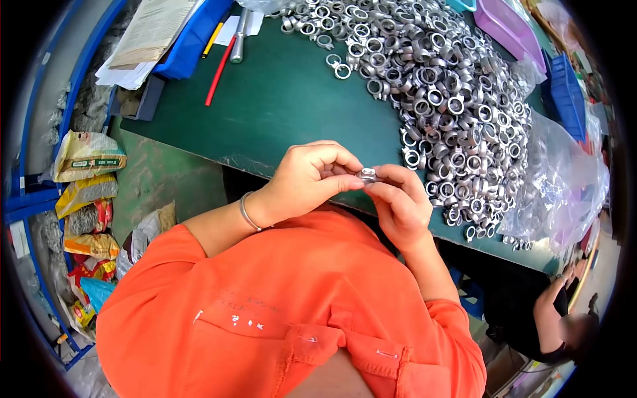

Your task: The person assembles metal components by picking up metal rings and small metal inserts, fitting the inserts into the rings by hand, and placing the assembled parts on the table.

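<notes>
Between my two hands, over the near edge of the green table point(265, 113), a small metal ring point(367, 175) is pinched. My left hand point(308, 176) holds it from the left with thumb and fingertips; a bracelet circles that wrist. On its other side, the fingertips of my right hand point(403, 202) grip the same ring. A large heap of similar metal rings point(458, 106) spreads over the table to the right of my hands, its nearest rings close to my right hand.
A red pencil point(220, 69), a yellow pencil point(212, 40) and a metal tool point(239, 40) lie at the back left near a blue tray point(192, 40). Clear plastic point(561, 179) and a pink bin point(509, 30) are right. Another person point(531, 305) is at lower right.
</notes>
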Demonstrator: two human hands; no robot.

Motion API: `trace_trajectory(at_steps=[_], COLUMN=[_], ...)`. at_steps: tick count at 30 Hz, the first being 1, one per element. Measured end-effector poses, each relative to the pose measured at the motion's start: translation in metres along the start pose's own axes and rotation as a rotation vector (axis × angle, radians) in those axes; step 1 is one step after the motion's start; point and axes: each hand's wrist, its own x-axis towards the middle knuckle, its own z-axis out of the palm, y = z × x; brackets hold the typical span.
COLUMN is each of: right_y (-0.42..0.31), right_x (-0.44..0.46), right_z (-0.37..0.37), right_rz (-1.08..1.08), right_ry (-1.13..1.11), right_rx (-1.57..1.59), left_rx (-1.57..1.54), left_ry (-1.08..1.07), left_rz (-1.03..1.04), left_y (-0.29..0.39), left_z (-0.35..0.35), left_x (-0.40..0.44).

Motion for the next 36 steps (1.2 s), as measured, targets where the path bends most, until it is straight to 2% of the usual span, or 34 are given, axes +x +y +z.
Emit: trace_trajectory(at_steps=[8,11,13,15,20,25,26,28,30,31,32,34,36], right_y=[0.004,0.004,0.006,0.006,0.006,0.005,0.003,0.0,-0.007,-0.008,-0.003,0.014,0.017], right_x=[0.001,0.001,-0.001,-0.004,-0.006,-0.003,-0.002,-0.004,0.001,-0.002,-0.001,0.002,0.005], right_z=[-0.002,-0.002,0.001,0.004,0.007,0.007,0.006,0.004,0.003,0.006,0.001,-0.014,-0.028], right_rz=[-0.014,0.057,0.216,0.249,0.338,0.227,0.172,0.194,0.065,0.066,0.067,0.09,0.286], right_ry=[0.03,0.021,0.038,0.039,0.034,0.053,0.09,0.116,-0.005,0.011,0.013,0.049,-0.09], right_rx=[-0.003,0.034,0.172,0.217,0.316,0.172,0.082,0.063,0.159,0.16,0.155,-0.38,-0.711], left_rx=[0.137,0.081,0.02,-0.104,-0.126,-0.057,-0.088,-0.125,-0.217,-0.311,-0.311,-0.55,-0.545], left_ry=[-0.049,-0.053,-0.052,-0.015,-0.003,-0.053,-0.029,-0.018,-0.019,-0.067,-0.073,-0.095,-0.069], left_rz=[0.112,0.091,0.065,0.002,-0.005,-0.024,-0.042,-0.063,-0.312,-0.409,-0.408,-0.491,-0.486], left_y=[-0.003,0.0,-0.001,-0.005,-0.006,-0.01,-0.012,-0.013,-0.012,-0.013,-0.016,-0.022,-0.024], left_z=[-0.002,0.001,0.004,0.005,0.004,0.001,0.001,0.002,0.001,0.0,-0.001,-0.003,-0.003], left_x=[0.005,0.005,0.005,0.005,0.006,0.006,0.007,0.009,0.014,0.014,0.014,0.014,0.012])
